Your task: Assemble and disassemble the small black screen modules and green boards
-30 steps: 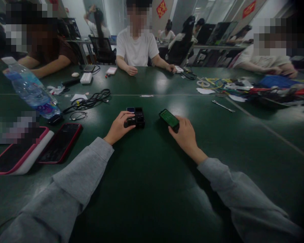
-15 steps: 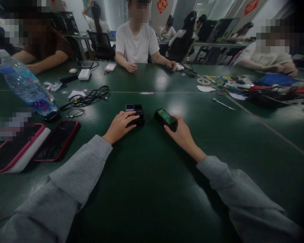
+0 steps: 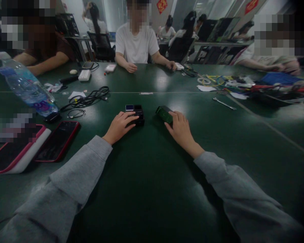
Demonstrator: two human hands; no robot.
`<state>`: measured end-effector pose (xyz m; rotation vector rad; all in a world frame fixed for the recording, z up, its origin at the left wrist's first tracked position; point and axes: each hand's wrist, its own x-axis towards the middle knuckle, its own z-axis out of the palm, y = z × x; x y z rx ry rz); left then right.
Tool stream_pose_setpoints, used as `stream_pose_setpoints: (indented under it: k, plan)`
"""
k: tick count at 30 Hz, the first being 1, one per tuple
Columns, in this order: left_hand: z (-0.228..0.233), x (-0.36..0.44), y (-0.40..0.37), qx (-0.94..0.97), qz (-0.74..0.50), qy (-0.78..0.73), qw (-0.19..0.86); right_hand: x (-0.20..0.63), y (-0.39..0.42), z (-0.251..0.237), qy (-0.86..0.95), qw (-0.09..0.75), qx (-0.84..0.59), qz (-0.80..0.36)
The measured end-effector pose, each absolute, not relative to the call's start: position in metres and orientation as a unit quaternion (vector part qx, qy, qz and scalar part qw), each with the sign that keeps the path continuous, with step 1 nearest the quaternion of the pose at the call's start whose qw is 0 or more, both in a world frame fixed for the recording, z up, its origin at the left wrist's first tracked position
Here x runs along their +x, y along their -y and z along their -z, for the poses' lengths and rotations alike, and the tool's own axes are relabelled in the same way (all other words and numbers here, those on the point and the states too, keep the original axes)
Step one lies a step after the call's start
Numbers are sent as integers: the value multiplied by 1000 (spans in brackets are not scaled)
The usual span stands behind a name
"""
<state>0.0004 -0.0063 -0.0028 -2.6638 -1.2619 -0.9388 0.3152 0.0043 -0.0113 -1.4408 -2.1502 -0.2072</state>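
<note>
Dark green tabletop [image 3: 152, 189] fills the view, with other people seated along its far edge and more desks behind them. At the far left a clear water bottle [image 3: 27, 89] lies tilted, and nearer the camera sit a pink-edged tablet [image 3: 15, 153] and, just beside it, a red-cased phone [image 3: 57, 140], both face up. A tangle of black cables [image 3: 87, 99] lies beyond the phone.

Near the middle, the left hand [image 3: 120, 126] rests on the table with its fingers curled together against the near side of a small black camera-like device [image 3: 135, 114], which stands on the table and shows a little lit screen at its top left. Just to the right, apart from that device, the right hand [image 3: 181, 130] lies over a dark device with a green face [image 3: 164, 114], fingers closed on its near end; it is tipped up on edge against the tabletop. Both arms wear grey sleeves.

Further right a thin metal tool [image 3: 224, 104] lies alone, and beyond it a clutter of coloured wires and parts [image 3: 243, 84] spreads toward the far right.
</note>
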Motion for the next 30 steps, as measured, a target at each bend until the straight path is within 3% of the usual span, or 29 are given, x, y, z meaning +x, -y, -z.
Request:
stream_pose_setpoints:
  k: [7, 11, 19, 30]
  plan:
    - [0, 1, 9, -860, 307, 407, 21, 323, -12, 21, 769, 350, -535, -3]
    - [2, 1, 8, -860, 306, 408, 18, 324, -21, 19, 729, 348, -586, -70]
    - [2, 2, 8, -858, 307, 411, 12, 271, -17, 6, 811, 276, -508, 93]
    - [1, 3, 7, -862, 309, 399, 43, 260, -5, 6, 842, 238, -482, 39]
